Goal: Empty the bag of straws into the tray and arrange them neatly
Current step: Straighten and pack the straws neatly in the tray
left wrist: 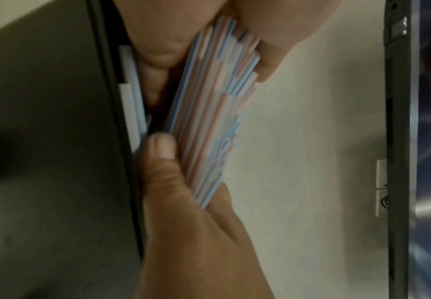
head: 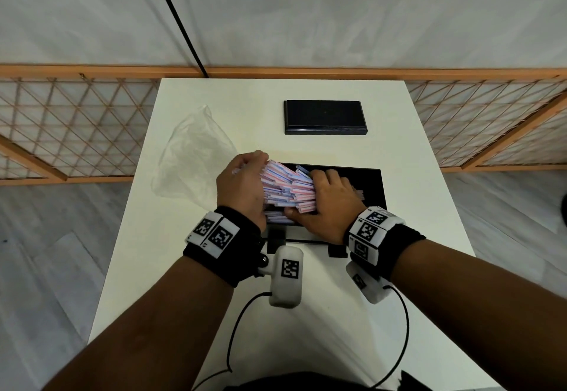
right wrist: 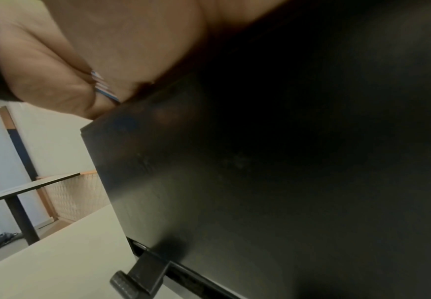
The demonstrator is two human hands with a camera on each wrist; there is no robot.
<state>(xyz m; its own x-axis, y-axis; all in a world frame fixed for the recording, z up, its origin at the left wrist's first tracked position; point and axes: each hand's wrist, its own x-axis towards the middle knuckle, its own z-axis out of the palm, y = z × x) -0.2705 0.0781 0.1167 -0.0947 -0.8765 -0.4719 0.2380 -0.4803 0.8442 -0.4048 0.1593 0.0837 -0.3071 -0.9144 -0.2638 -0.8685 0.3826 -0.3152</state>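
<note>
Straws [head: 288,186] bunching over the black tray [head: 372,186] at its left end, bare tray floor lying rightward, left hand [head: 242,186] gripping one end, right hand [head: 329,200] curling over the other, empty bag [head: 191,157] lying beside.

Both forearms reached forward, each wrist wearing a black band. The left hand [head: 242,189] stood on edge, thumb and fingers [left wrist: 162,148] clamped around something. The right hand [head: 329,203] lay palm down just beside it, fingers curled over the same bundle.
</note>
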